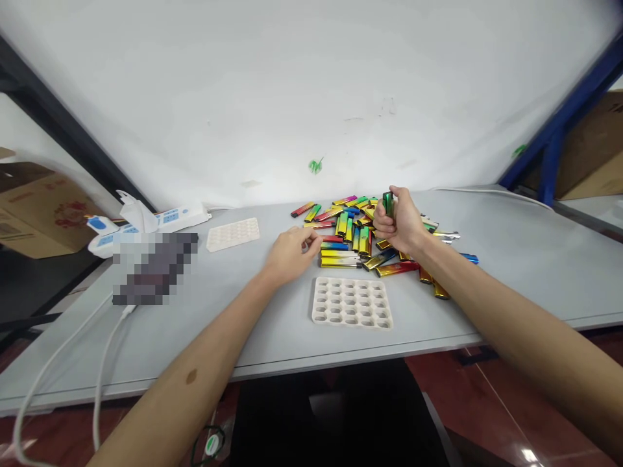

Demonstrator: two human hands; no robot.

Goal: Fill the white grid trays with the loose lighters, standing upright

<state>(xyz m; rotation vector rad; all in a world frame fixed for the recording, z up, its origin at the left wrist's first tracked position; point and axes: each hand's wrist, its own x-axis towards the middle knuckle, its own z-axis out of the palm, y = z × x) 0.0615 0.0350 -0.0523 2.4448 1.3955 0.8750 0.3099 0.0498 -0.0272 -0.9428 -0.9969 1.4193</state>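
Note:
Upright in my right hand (402, 220) is a green lighter (388, 204), with the fingers wrapped round it and the thumb near its top. This hand is raised over a pile of shiny lighters in several colours. My left hand (293, 251) rests at the pile's left edge, its fingers curled and pinched together. Whether anything is between those fingertips, I cannot make out. Beside them lie a red lighter (331, 239) and a yellow lighter (339, 263). Closer to me sits a white tray (351, 303) with rows of pockets, none holding a lighter.
A second white tray (233, 234) lies at the back left. Left of it are a white power strip (182, 214), a blurred-out dark object (158, 269) and white cables (103, 363). The grey table (272, 337) meets a white wall (272, 97) behind. Cardboard boxes (43, 207) stand at the sides.

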